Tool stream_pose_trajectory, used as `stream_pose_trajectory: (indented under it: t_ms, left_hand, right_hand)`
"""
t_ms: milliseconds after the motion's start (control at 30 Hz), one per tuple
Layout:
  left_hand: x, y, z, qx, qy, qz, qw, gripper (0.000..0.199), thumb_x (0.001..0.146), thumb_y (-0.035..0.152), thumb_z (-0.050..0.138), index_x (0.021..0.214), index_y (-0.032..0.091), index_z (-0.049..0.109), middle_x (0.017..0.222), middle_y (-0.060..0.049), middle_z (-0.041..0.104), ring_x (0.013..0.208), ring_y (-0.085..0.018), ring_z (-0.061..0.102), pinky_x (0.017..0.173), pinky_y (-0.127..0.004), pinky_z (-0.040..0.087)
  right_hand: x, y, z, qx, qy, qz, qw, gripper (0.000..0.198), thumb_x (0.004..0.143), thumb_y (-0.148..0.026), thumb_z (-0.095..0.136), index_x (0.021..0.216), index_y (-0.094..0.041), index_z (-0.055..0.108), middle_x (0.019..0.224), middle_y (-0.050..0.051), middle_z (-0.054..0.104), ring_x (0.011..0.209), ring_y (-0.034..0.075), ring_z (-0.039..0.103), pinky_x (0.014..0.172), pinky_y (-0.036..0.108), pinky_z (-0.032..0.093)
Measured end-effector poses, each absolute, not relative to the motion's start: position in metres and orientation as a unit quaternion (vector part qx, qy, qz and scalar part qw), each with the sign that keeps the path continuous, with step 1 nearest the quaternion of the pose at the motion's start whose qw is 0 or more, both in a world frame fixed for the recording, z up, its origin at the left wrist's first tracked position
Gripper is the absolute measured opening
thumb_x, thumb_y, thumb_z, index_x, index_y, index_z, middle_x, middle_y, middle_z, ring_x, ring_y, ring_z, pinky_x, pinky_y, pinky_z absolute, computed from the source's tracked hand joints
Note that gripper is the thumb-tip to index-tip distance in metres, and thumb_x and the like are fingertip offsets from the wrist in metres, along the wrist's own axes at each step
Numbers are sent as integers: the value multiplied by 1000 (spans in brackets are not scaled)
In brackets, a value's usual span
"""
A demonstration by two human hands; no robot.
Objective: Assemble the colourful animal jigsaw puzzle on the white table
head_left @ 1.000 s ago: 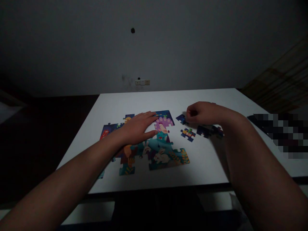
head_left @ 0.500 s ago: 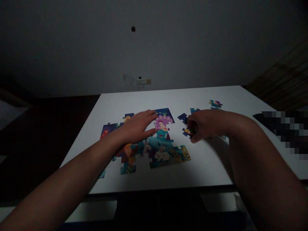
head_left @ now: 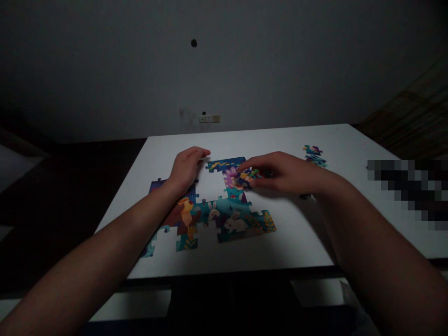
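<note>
puzzle point(head_left: 235, 226) has your right hand point(head_left: 283, 173) pinching a piece point(head_left: 247, 176) at 2 o'clock; your left hand point(head_left: 185, 170), fingers loosely bent, at 11.

Holding a multicoloured puzzle piece point(head_left: 248, 176) in the right hand point(head_left: 276, 173), pinched between fingers and thumb, above or against the right side of a partly joined puzzle point(head_left: 235, 227), by its purple many-eyed figure; cannot tell whether touching. Curving the left hand point(head_left: 186, 169) loosely at the puzzle's upper left, beside a gap baring white table point(head_left: 297, 245). Noting two loose pieces point(head_left: 312, 150) close together, well right of the puzzle; also a dark piece point(head_left: 305, 196), mostly hidden by the right wrist. Seeing wall sockets point(head_left: 209, 119) beyond.
</note>
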State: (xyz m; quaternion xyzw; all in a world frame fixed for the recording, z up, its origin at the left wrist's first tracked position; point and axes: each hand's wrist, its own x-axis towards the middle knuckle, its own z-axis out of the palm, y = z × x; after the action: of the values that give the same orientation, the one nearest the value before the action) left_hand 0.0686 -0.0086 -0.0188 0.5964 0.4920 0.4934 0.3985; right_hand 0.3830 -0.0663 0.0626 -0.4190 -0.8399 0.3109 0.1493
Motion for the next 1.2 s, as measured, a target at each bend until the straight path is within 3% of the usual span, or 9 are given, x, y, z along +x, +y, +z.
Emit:
stream_pose_trajectory:
  t_ms: [100, 233, 333, 533, 667, 933, 1067, 1200]
  left_hand:
    - [70, -10, -18, 609, 486, 488, 393, 29, 103, 45, 72, 102, 23, 91, 121, -12, 91, 116, -31, 81, 118, -50, 62]
    - [72, -12, -16, 613, 493, 475, 395, 31, 103, 47, 71, 101, 22, 90, 118, -13, 91, 115, -31, 81, 110, -47, 65]
    - [73, -13, -15, 624, 498, 463, 385, 30, 103, 46, 70, 102, 23, 90, 119, -11, 91, 117, -31, 81, 113, -47, 64]
    - [75, -13, -14, 643, 492, 443, 385, 23, 104, 38, 70, 100, 26, 90, 121, -10, 92, 121, -30, 82, 120, -49, 62]
    - [75, -14, -12, 665, 482, 435, 369, 21, 104, 35, 71, 99, 26, 89, 121, -9, 92, 123, -30, 81, 126, -51, 60]
    - [76, -15, -12, 671, 483, 428, 366, 20, 105, 34, 72, 96, 29, 89, 121, -9, 92, 124, -31, 81, 128, -53, 60]
    - [76, -15, -12, 673, 484, 425, 365, 20, 106, 34, 71, 96, 29, 89, 121, -9, 92, 124, -31, 81, 129, -53, 59]
    - [76, -15, -11, 676, 487, 420, 359, 21, 106, 36, 72, 97, 29, 89, 122, -9, 92, 125, -32, 81, 129, -53, 59]
  right_hand:
    - [357, -62, 41, -418, -813, 332, 232, 32, 107, -39, 75, 131, -25, 91, 114, 7, 91, 97, 27, 79, 88, 38, 56]
    - [332, -59, 15, -412, -792, 385, 233, 26, 109, -35, 74, 123, -19, 89, 91, 3, 82, 78, 20, 69, 74, 33, 47]
    - [323, -59, 6, -407, -794, 390, 228, 23, 105, -34, 80, 117, -18, 91, 85, 2, 79, 76, 19, 66, 74, 33, 45]
    - [314, -63, 3, -425, -771, 410, 240, 21, 100, -26, 82, 119, -20, 89, 86, 2, 82, 77, 20, 71, 77, 32, 51]
    - [314, -65, 8, -429, -812, 333, 215, 19, 102, -28, 80, 117, -22, 90, 90, 4, 83, 81, 22, 73, 78, 34, 50]
    - [319, -64, 14, -413, -866, 226, 168, 23, 107, -34, 76, 121, -22, 90, 113, 14, 86, 112, 32, 73, 100, 43, 53]
    - [319, -64, 13, -411, -869, 221, 164, 21, 108, -31, 76, 120, -20, 89, 117, 16, 85, 114, 34, 73, 102, 46, 54]
    - [319, -65, 13, -415, -860, 229, 187, 13, 105, -30, 81, 115, -24, 87, 111, 12, 82, 109, 32, 73, 97, 45, 55]
